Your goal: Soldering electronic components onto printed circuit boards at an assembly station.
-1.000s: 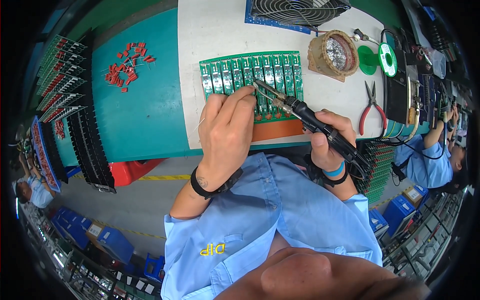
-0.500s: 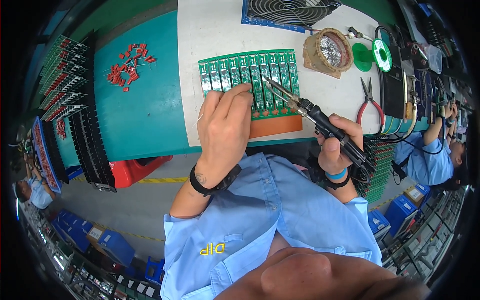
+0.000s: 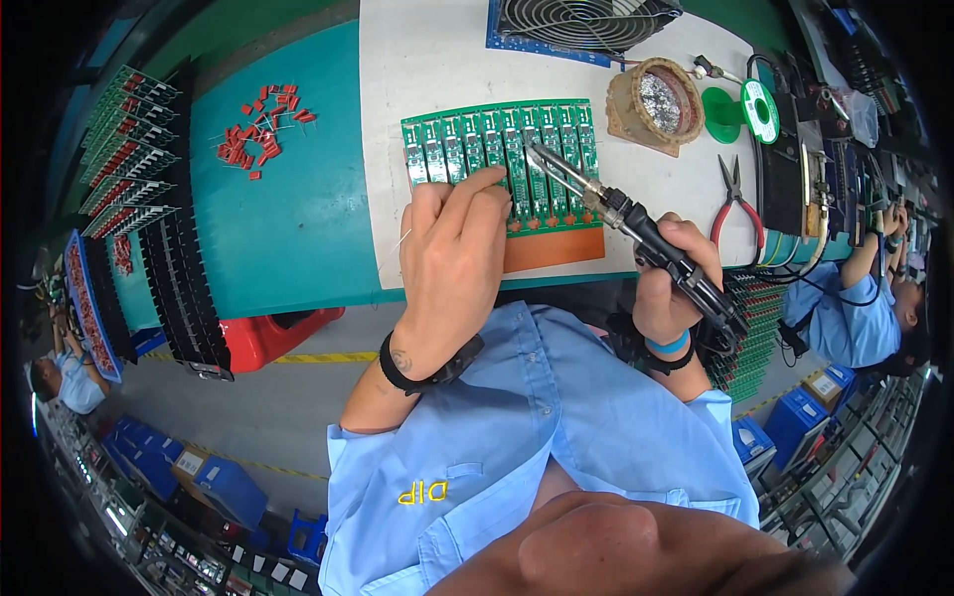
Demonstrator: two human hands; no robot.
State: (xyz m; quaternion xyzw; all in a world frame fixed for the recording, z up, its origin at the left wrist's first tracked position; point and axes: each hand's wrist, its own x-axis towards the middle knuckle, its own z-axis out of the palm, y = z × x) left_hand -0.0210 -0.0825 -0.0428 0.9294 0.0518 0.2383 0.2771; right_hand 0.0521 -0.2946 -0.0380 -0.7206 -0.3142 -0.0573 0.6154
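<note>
A panel of green circuit boards (image 3: 440,129) lies on a white sheet in front of me, with an orange strip (image 3: 556,248) along its near edge. My left hand (image 3: 452,243) rests over the panel's near left part, fingers bent and pinched together at the boards. A thin silvery wire (image 3: 399,241) sticks out on that hand's left side; what its fingertips grip is mostly hidden. My right hand (image 3: 676,273) is wrapped round the black handle of a soldering iron (image 3: 661,248). The iron slants up to the left, its metal tip over the middle of the panel; contact cannot be made out.
Loose red components (image 3: 248,139) lie on the green mat (image 3: 288,214). Board racks (image 3: 129,149) stand at far left. A fan (image 3: 581,22), a pot of metal shavings (image 3: 664,104), a green spool (image 3: 758,111) and red-handled pliers (image 3: 735,209) stand or lie at the right. Co-workers sit on both sides.
The view has shifted a little, with the panel and left hand slightly farther right. The soldering iron and right hand have moved slightly right; both hands keep their holds.
</note>
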